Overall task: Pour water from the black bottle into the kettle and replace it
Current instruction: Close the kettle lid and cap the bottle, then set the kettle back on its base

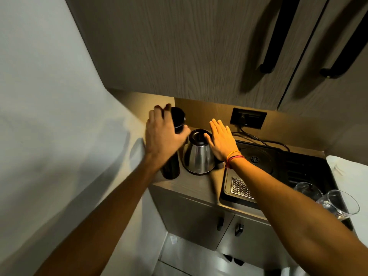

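Observation:
A tall black bottle (pixel 177 118) stands on the counter's far left corner, against the wall. Right beside it sits a steel kettle (pixel 199 156) with a black lid (pixel 199 135). My left hand (pixel 163 134) is blurred and lies over the bottle's upper part. Its fingers are straight along the bottle's left side, and the thumb crosses the front. The middle of the bottle is hidden behind that hand and wrist. My right hand (pixel 222 141) is flat with fingers extended, at the kettle's right side, thumb by the lid.
A black tray (pixel 278 164) with a round kettle base and a metal drip grille (pixel 241 188) lies right of the kettle. Two glasses (pixel 338 204) stand at the counter's right front. A wall socket (pixel 248 118) with cables sits behind. Cabinets hang overhead.

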A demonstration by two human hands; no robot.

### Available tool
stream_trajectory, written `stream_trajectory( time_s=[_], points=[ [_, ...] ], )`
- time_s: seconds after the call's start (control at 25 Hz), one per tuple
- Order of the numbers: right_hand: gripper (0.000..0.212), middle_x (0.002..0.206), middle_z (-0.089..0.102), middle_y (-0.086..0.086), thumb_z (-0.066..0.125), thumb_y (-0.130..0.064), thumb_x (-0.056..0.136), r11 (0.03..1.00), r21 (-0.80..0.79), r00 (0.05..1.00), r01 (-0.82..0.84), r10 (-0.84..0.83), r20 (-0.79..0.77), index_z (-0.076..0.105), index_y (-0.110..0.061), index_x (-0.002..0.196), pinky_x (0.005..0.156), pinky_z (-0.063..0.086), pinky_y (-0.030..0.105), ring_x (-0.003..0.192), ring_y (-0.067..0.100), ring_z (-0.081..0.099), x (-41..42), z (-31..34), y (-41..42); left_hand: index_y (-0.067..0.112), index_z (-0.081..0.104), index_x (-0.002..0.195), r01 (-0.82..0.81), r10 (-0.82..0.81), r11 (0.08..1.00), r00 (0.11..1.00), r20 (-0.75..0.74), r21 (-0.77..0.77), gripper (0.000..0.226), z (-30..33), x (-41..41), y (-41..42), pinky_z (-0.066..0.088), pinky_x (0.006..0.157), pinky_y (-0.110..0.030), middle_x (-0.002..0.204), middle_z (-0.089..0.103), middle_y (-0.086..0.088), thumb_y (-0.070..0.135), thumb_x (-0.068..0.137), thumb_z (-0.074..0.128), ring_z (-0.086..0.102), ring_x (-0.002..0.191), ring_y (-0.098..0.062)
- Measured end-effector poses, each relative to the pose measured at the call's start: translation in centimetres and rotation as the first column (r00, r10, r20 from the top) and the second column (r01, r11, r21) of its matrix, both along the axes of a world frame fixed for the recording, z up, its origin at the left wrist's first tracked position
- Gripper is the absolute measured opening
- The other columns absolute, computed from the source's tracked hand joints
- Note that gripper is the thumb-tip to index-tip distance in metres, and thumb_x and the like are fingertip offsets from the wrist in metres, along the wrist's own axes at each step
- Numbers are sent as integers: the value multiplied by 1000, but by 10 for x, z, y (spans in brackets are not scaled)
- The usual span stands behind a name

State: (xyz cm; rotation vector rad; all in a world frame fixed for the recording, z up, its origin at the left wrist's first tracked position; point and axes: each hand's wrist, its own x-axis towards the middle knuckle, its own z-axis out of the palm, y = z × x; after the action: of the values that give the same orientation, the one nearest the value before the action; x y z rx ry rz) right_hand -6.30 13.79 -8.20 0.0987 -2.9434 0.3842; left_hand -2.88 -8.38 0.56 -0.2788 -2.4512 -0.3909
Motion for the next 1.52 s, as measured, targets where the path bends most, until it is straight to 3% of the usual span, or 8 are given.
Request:
stream_trajectory(
  time_s=[0.12,0.44,0.52,0.64,0.76,0.96,1.2,1.52],
  points=[
    [69,164,17,8,19,-54,99,999,21,997,-26,25,68,20,-12,153,125,13,49,153,28,10,-4,0,-10,9,45,142,-77,105,992,949,299,-104,83,-3,-13,-23,51,91,-42,132,52,-18,61,79,63,51,118,-31],
    [70,164,16,9,19,-55,98,998,23,992,-60,57,115,17,-12,154,124,13,47,153,28,13,3,-4,-14,12,45,137,29,76,981,851,519,-191,79,7,-36,-28,51,86,-46,131,54,-17,57,78,70,53,119,-34],
    [71,162,22,12,23,-55,98,998,26,994,-51,48,97,21,-10,153,123,18,48,150,30,21,7,-5,-3,12,37,143,33,112,951,889,444,-306,93,15,-32,-20,50,89,-46,133,51,-19,62,73,74,50,121,-38],
    [66,152,38,18,37,-46,98,998,-11,990,-60,60,125,28,-6,148,117,31,48,139,35,38,9,-5,15,15,33,147,210,-137,939,955,265,-271,90,15,-22,20,51,80,-39,131,52,-15,53,77,74,56,114,-34],
    [40,130,51,24,50,-21,94,996,-79,977,-43,59,205,45,-1,128,97,41,45,118,41,51,5,-2,28,14,30,149,400,-298,912,795,528,-88,93,-4,-25,70,48,91,-40,144,41,-12,38,75,81,49,127,-33],
    [27,119,58,24,55,-2,85,999,-49,972,-10,21,234,51,-2,112,87,47,46,109,41,58,-4,5,26,11,11,157,315,69,886,634,770,-339,132,-43,-58,87,30,115,-55,156,29,-22,46,60,93,30,143,-44],
    [30,119,57,24,55,1,82,1000,8,989,-2,1,151,51,-1,112,88,46,48,110,42,55,-3,9,26,10,34,140,319,0,896,696,718,-310,121,-49,-69,87,32,112,-56,140,48,-24,58,46,93,46,132,-43],
    [25,111,63,25,52,-1,83,998,-3,996,68,-68,-65,54,2,108,82,48,45,102,43,60,7,73,83,9,40,139,375,-210,909,788,579,-181,121,8,-78,132,27,115,-59,143,43,-25,57,41,95,37,137,-45]
  ],
)
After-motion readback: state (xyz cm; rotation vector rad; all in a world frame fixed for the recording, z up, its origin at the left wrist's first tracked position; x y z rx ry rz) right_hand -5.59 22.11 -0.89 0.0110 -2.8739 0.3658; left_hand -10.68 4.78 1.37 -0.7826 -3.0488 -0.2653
